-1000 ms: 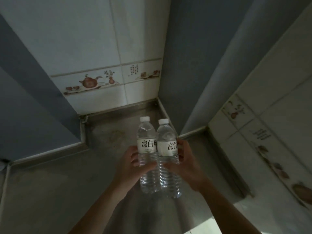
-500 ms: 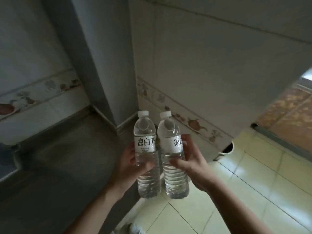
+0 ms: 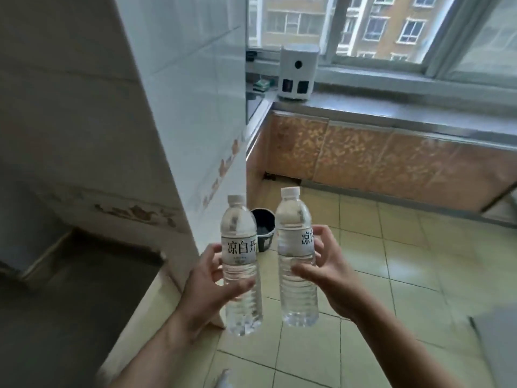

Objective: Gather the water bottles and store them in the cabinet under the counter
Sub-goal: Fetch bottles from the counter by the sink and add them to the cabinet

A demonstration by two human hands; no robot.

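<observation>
Your left hand (image 3: 208, 278) is curled round one water bottle (image 3: 240, 264), thumb in front and fingers behind. Your right hand (image 3: 326, 271) grips the other bottle (image 3: 297, 256) the same way. Both bottles stand straight up, white caps on top, close side by side with a small gap between them. They hang in the air over the yellow floor tiles (image 3: 377, 275).

Each bottle has a white label. On the left one you can read 凉白开. On the right one only 凉 and part of the next sign show, because your fingers cover the rest.

Just behind the bottles, a dark bucket (image 3: 264, 229) sits on the floor by the tiled wall (image 3: 179, 107).

Far ahead and a bit to the right are the orange cabinet doors (image 3: 349, 155) under the grey counter (image 3: 391, 107). They look closed. Your right hand is on that side, so it may get there first. You will likely need a free hand to open a door.

A white box-like machine (image 3: 298, 71) sits on the counter by the window (image 3: 377, 26).
</observation>
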